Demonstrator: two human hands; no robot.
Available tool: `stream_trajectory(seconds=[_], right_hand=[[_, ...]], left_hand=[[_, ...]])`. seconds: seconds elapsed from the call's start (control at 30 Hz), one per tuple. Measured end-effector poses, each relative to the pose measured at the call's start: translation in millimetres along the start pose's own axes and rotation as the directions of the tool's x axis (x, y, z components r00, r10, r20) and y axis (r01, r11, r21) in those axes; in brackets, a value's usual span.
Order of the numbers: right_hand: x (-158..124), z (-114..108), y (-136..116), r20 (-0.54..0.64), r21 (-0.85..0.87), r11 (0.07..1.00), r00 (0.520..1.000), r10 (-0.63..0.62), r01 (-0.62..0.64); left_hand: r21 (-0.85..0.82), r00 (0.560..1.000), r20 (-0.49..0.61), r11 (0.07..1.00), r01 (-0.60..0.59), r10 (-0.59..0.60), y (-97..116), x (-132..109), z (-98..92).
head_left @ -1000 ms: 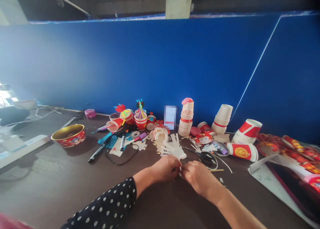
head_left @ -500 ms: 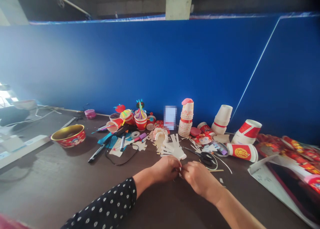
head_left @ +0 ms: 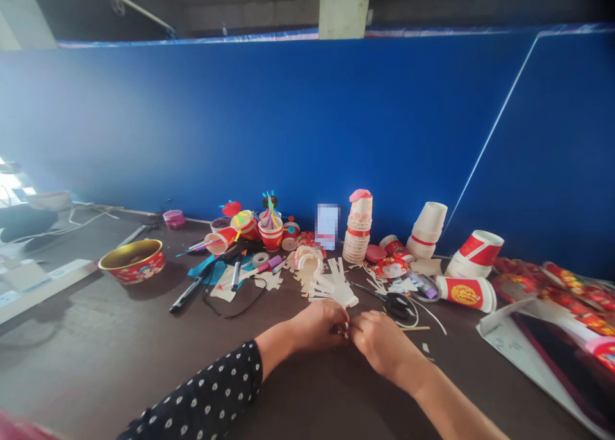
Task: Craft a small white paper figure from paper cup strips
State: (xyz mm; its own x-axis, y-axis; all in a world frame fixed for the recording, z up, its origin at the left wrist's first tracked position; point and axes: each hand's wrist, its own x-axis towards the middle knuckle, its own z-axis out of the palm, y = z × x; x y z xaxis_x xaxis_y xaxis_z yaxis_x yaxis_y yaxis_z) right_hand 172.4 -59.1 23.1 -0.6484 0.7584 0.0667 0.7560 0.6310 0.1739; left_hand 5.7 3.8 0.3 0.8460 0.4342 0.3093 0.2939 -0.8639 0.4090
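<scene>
No text, number or brand can be read anywhere. The small card (head_left: 327, 225) standing at centre frame is blurred out. The red cup (head_left: 465, 293) lying at right centre carries a round gold emblem, and the red-and-gold bowl (head_left: 132, 260) at left a printed band, both too small to make out. The red wrappers (head_left: 571, 285) at far right show only gold blotches. The paper scrap (head_left: 346, 329) pinched between the left hand (head_left: 319, 325) and right hand (head_left: 379, 341) is too small to tell.
</scene>
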Motion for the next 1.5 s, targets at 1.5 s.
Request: stream_trajectory(seconds=[1.5], right_hand=[[-2, 12, -3, -0.131, 0.432, 0.863, 0.928, 0.347, -0.262]], left_hand=[[-0.072, 0.978, -0.106, 0.982, 0.173, -0.180, 12, 1, 5.8]])
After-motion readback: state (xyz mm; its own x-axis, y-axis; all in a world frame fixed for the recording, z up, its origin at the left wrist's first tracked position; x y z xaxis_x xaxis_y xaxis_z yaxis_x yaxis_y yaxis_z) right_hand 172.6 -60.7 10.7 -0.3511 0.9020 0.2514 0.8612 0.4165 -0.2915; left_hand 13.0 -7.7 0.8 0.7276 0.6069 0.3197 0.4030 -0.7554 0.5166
